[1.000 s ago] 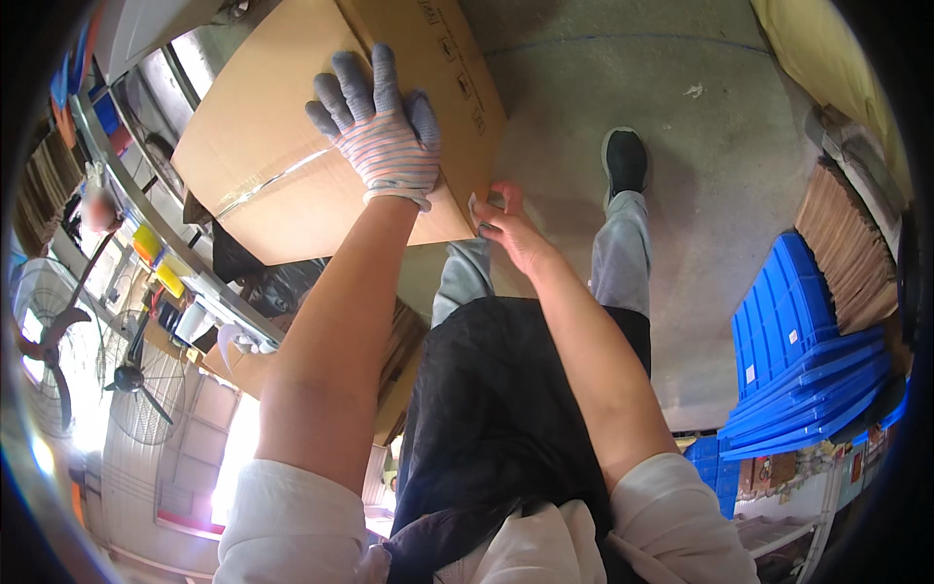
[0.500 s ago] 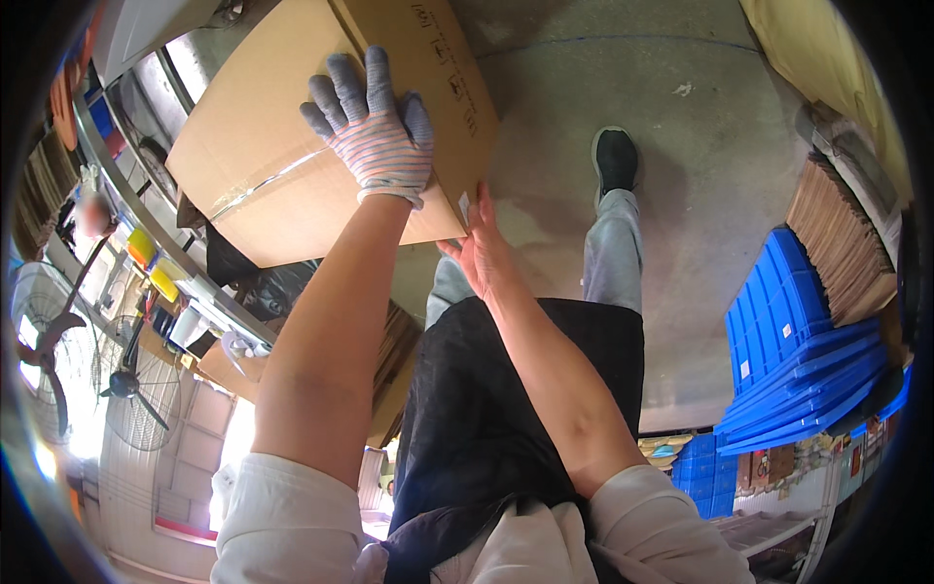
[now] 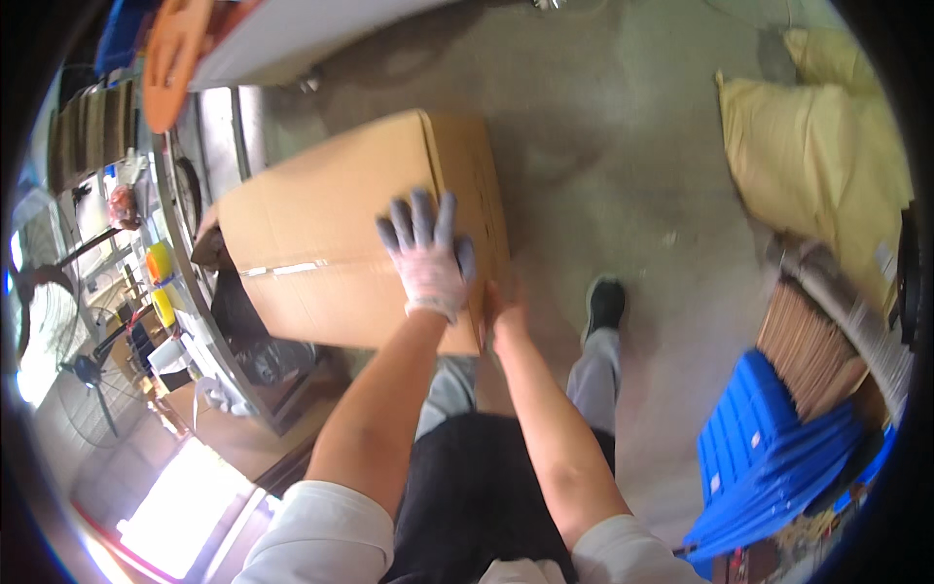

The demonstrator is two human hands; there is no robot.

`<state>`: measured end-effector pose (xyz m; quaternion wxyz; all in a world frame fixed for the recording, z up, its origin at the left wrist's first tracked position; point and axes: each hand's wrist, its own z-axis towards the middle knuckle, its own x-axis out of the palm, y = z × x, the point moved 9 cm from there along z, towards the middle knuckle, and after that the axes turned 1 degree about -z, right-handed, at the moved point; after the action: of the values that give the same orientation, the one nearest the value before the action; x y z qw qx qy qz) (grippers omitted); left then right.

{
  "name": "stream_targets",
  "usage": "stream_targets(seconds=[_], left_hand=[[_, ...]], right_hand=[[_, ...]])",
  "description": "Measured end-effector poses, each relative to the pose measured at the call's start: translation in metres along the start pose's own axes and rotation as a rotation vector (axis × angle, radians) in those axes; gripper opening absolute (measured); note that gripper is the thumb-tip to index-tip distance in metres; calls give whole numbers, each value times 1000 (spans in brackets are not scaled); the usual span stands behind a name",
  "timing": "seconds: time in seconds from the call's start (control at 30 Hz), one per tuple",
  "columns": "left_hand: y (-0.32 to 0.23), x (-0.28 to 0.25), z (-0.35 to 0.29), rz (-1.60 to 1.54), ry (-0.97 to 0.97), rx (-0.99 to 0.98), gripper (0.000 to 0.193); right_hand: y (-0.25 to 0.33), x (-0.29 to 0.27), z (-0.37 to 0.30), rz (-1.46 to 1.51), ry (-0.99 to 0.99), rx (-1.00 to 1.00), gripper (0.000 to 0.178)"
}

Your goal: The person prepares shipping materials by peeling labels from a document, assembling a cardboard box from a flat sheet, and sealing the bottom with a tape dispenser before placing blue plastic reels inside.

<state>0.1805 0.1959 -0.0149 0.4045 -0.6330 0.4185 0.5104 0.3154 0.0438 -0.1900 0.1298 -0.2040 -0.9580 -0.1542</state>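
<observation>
A large brown cardboard box (image 3: 331, 214) is in front of me, a strip of shiny tape running along its middle seam. On its upper face, near the right edge, lies my left hand (image 3: 429, 258) in a grey-fingered striped glove, palm down with fingers spread. My bare right hand (image 3: 506, 319) is against the box's right side by its near corner. Motion smears its fingers, so how they grip is unclear. The box's underside is hidden.
Along the left stands a metal-framed work table (image 3: 209, 331) with yellow items and fans beyond. Yellowish sacks (image 3: 812, 146), stacked flattened cardboard (image 3: 808, 346) and blue plastic crates (image 3: 764, 443) line the right. A dark plastic bag (image 3: 248, 311) sits beside the box's left end.
The view has shifted, so the box and both hands appear lower. More floor shows beyond the box. My left palm stays on the box; my right hand remains at its near right corner.
</observation>
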Motion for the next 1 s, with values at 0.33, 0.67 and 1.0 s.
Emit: stream_targets(seconds=[0.33, 0.67, 1.0], left_hand=[[11, -9, -7, -135, 42, -84, 64], [14, -18, -4, -197, 6, -92, 58], [20, -22, -9, -118, 53, -118, 64]], right_hand=[[375, 257, -75, -471, 255, -851, 77], [491, 362, -55, -33, 419, -665, 30], [303, -104, -216, 244, 223, -410, 23]])
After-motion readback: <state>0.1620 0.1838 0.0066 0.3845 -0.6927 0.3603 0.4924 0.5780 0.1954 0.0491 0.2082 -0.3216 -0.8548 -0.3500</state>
